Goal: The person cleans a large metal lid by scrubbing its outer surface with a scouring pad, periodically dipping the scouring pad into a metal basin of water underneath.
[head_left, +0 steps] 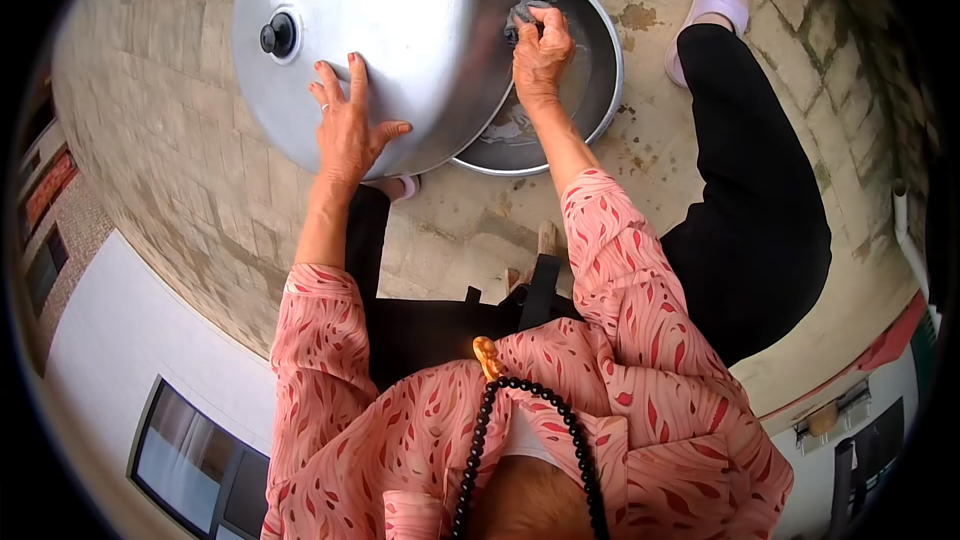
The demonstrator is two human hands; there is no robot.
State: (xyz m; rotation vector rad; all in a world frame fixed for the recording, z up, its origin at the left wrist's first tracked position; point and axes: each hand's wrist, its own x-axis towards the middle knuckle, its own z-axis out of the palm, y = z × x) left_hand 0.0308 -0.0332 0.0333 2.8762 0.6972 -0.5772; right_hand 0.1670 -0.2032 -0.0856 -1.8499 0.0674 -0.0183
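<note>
A large domed aluminium pot lid [400, 40] with a black knob [278, 35] is tilted up over a metal basin [617, 65]. My left hand [348, 130] lies on the lid's outer face, fingers spread, below and right of the knob. At the lid's right rim my right hand [543, 58] is closed around a crumpled grey scouring pad [522, 18], pressed against the edge. Shallow water [520, 130] shows in the basin, whose left part is hidden behind the lid.
The basin stands on a paved floor [180, 110] with wet patches. My black-trousered leg [760, 180] and light shoe [722, 5] are to the right. A black bead necklace [540, 390] hangs over my patterned shirt. A white wall [120, 340] is at lower left.
</note>
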